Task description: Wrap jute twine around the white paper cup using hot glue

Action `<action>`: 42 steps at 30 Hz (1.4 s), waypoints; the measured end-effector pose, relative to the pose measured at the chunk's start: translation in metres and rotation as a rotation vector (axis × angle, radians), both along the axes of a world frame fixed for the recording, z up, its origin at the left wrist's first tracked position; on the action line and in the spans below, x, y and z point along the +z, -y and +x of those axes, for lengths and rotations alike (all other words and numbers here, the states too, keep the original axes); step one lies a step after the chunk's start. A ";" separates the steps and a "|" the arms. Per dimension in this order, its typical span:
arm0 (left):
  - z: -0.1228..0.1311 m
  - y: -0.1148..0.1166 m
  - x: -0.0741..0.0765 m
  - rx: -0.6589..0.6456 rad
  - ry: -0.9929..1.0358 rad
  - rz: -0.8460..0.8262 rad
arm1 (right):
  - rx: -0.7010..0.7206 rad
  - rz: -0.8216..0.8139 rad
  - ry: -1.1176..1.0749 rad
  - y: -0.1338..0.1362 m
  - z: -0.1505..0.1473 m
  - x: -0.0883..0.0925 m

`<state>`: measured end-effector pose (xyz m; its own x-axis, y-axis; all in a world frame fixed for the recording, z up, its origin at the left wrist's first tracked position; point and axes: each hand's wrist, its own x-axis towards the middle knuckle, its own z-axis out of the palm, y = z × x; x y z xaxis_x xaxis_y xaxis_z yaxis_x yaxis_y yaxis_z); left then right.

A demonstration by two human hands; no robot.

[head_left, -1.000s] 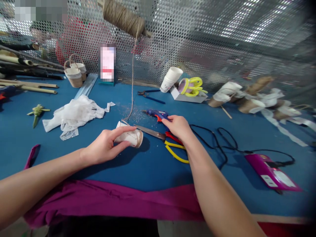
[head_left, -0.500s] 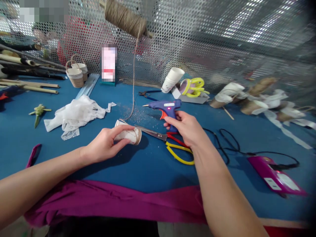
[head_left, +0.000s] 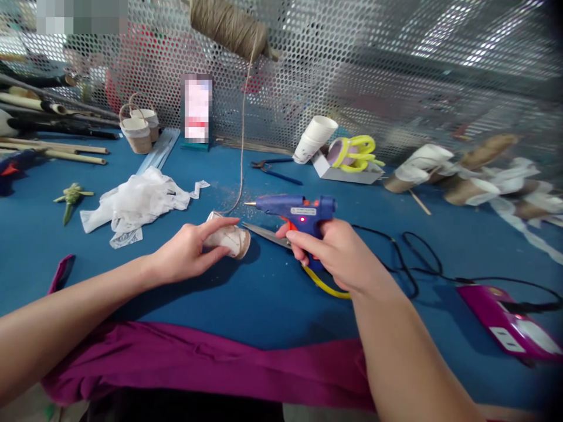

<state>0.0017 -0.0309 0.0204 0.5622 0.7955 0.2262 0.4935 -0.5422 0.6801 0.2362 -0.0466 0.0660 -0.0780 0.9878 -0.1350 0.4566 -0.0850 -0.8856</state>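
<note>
My left hand grips a small white paper cup lying on its side, with twine around its near end. A strand of twine runs from the cup up to a spool on the mesh. In my right hand is a blue hot glue gun, its red light lit and its nozzle pointing left, above and apart from the cup. Beneath the gun lie scissors, with the handles partly hidden by my right hand.
White lace is heaped at left, near two small handled buckets. Pliers, stacked paper cups and a box with a yellow-wrapped item stand behind. A black cord leads to a magenta power unit.
My right hand has brought the glue gun lower and nearer, so it now covers more of the scissors. My left hand stays in place on the cup.
</note>
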 end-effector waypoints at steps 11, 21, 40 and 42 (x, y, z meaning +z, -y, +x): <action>0.002 -0.002 -0.002 0.090 0.012 -0.106 | 0.052 0.039 0.307 0.014 -0.004 0.011; 0.002 -0.002 -0.003 0.149 0.099 -0.118 | 0.121 0.049 0.353 0.021 -0.002 0.016; 0.001 -0.005 0.000 0.140 0.065 -0.128 | 0.180 -0.014 0.330 0.024 -0.002 0.016; 0.000 -0.005 0.000 0.137 0.065 -0.152 | 0.174 -0.001 0.362 0.023 -0.003 0.017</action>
